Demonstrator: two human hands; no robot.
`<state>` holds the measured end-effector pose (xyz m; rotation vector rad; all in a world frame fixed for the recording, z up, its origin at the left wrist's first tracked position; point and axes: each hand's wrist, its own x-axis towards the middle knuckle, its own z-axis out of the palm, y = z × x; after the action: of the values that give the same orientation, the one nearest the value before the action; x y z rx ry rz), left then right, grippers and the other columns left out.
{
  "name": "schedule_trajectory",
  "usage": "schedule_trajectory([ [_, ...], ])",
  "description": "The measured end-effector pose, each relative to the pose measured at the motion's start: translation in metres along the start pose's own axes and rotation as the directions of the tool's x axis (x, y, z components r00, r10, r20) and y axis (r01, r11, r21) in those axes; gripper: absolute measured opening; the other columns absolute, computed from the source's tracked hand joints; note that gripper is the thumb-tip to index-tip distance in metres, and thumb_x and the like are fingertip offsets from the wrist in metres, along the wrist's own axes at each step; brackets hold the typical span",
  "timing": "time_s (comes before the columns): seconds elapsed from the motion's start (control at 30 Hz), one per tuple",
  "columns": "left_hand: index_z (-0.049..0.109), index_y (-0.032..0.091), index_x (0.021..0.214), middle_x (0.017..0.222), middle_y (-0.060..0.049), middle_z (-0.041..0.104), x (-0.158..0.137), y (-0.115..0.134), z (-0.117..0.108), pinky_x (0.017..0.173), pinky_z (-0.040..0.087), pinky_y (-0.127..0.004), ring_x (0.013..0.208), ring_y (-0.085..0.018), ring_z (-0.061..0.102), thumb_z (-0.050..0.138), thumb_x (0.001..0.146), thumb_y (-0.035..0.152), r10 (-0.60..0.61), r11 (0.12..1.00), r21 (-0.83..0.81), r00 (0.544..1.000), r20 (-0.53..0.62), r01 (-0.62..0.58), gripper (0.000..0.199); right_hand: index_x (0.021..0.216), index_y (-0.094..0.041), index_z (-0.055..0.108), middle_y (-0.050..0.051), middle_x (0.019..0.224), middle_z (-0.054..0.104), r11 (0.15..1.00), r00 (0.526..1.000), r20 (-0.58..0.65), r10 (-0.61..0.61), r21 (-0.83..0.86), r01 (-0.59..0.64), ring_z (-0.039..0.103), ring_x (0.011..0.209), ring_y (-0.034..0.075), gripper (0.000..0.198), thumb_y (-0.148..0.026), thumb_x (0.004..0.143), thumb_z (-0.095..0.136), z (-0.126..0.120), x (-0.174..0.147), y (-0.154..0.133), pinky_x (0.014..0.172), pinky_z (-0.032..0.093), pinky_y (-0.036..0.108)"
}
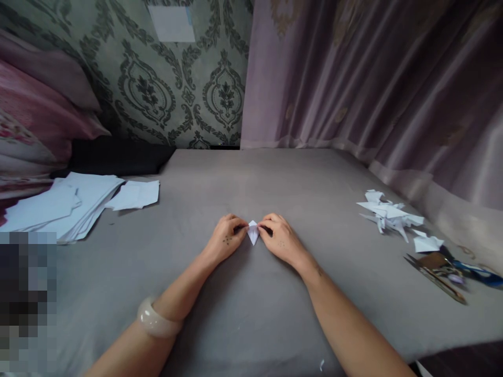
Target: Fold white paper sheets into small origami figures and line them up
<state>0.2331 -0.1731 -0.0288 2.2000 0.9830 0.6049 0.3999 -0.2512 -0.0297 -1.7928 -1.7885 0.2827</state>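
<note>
A small white folded paper [253, 234], kite-shaped with its long point toward me, is held between my two hands over the grey cloth surface. The fingers of my left hand [228, 235] pinch its left corner. At the right corner, my right hand [280, 238] pinches it the same way, thumb and index finger together. A crease runs down the middle of the paper. A pale bangle [159, 319] sits on my left forearm.
Stacked white paper sheets [88, 201] lie at the left, beside a smaller paper piece [135, 195]. Folded paper figures [391, 212] are heaped at the right. Nearer me are scissors [436, 280] and a blue item [477, 273]. A curtain [314, 78] hangs behind.
</note>
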Motion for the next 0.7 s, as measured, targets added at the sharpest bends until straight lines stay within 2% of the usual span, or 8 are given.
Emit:
schedule_trajectory([
  [0.33, 0.069, 0.017, 0.076, 0.076, -0.005, 0.062, 0.005, 0.006, 0.000, 0.069, 0.045, -0.028, 0.070, -0.016, 0.057, 0.055, 0.080, 0.023, -0.089, 0.995, 0.048, 0.995, -0.035, 0.091, 0.016, 0.080, -0.020, 0.069, 0.004, 0.091, 0.064, 0.993, 0.994, -0.027, 0.103, 0.056, -0.102, 0.059, 0.080, 0.013, 0.017, -0.022, 0.086, 0.054, 0.005, 0.009, 0.006, 0.077, 0.045, 0.027],
  [0.7, 0.068, 0.015, 0.075, 0.076, -0.005, 0.061, 0.009, 0.003, 0.002, 0.066, 0.042, -0.027, 0.070, -0.016, 0.055, 0.058, 0.078, 0.023, -0.149, 0.986, 0.067, 0.989, -0.024, 0.150, 0.013, 0.074, -0.018, 0.065, 0.004, 0.090, 0.062, 0.988, 0.988, -0.041, 0.147, 0.045, -0.145, 0.058, 0.078, 0.013, 0.015, -0.024, 0.084, 0.057, 0.009, 0.011, 0.006, 0.076, 0.044, 0.026],
])
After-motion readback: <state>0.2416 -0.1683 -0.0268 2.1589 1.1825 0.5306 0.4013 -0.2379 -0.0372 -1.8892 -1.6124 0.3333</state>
